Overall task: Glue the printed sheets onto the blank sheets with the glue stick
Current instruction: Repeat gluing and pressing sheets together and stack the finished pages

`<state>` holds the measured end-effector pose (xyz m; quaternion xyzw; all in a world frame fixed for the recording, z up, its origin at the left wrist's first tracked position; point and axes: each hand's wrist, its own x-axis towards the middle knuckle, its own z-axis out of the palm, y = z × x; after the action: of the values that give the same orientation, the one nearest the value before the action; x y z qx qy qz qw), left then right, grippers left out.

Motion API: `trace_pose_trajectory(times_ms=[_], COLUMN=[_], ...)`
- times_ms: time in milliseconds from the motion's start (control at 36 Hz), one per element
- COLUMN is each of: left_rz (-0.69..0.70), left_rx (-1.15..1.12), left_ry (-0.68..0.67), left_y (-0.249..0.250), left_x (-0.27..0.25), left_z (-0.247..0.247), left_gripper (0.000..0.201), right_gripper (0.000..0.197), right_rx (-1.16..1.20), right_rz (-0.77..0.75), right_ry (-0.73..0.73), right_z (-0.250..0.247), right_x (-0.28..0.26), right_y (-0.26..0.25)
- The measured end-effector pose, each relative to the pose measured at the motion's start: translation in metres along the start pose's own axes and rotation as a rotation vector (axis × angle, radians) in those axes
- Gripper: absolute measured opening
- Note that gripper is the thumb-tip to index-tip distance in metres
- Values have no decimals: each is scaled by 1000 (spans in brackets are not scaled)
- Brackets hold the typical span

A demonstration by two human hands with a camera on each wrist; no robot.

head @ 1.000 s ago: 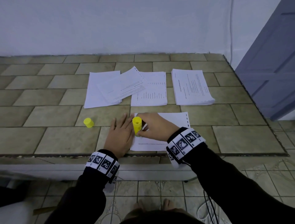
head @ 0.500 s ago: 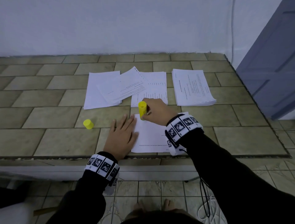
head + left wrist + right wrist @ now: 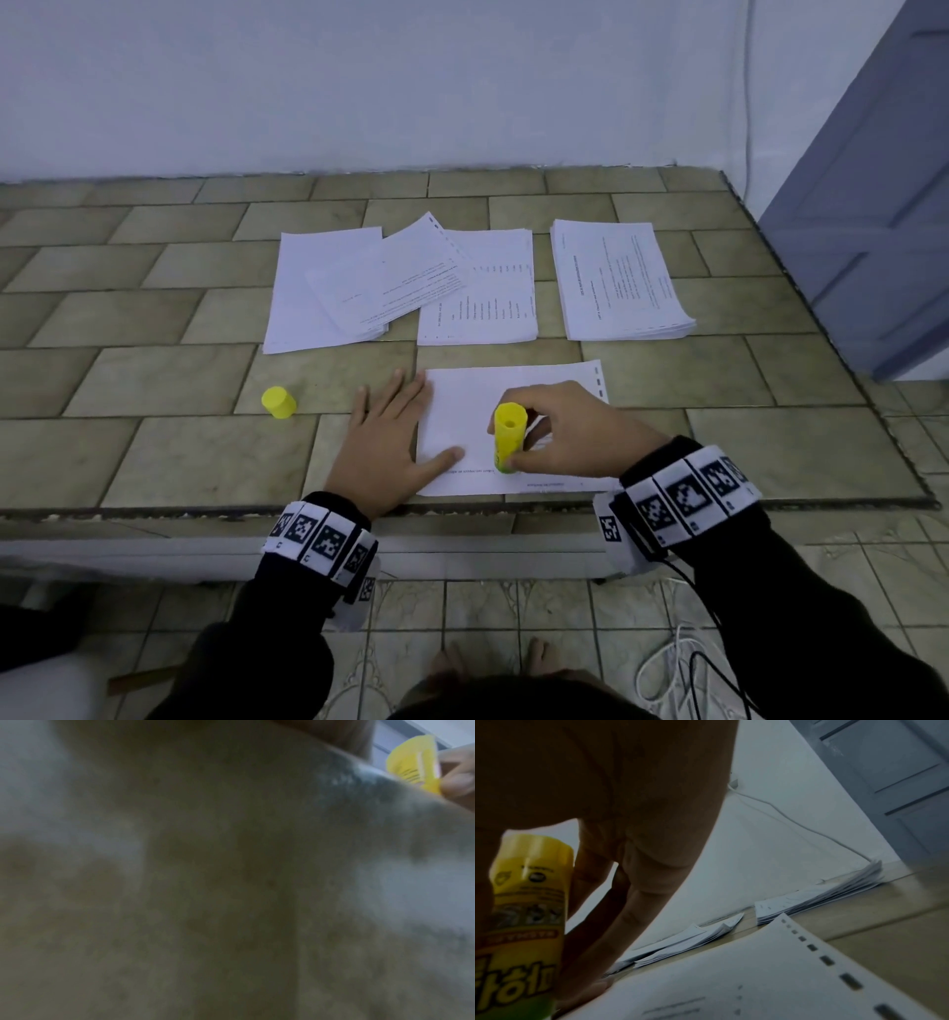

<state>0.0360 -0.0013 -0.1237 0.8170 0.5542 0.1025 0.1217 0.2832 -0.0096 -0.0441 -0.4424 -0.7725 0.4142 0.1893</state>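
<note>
While the left hand (image 3: 382,446) lies flat with straight, spread fingers on the white printed paper sheet (image 3: 462,411), the right hand (image 3: 570,437) curls its fingers around the yellow plastic glue stick (image 3: 508,437), upright on that sheet.

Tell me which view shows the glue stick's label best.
The right wrist view: the glue stick fills its left side, close enough to show printed characters. The head view shows the whole stick in the right hand, label too small. The left wrist view shows only a blurred yellow piece.
</note>
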Motion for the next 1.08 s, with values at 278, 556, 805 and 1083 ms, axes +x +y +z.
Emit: trace_pose_trajectory(times_ms=[278, 556, 805, 1083], left_rz=[6, 9, 8, -29], left_rx=[17, 30, 15, -86], left_ry=[-5, -30, -27, -23], left_y=[-2, -1, -2, -2], left_x=[0, 0, -1, -1], left_z=[1, 0, 0, -6], left_gripper=[112, 112, 114, 106], right_gripper=[18, 13, 18, 13], right_rx=[-15, -8, -76, 55], right_rz=[-5, 99, 169, 131], right_ry=[8, 187, 290, 171], right_z=[-3, -24, -34, -32], right_x=[0, 34, 42, -2], right_y=[2, 14, 23, 21])
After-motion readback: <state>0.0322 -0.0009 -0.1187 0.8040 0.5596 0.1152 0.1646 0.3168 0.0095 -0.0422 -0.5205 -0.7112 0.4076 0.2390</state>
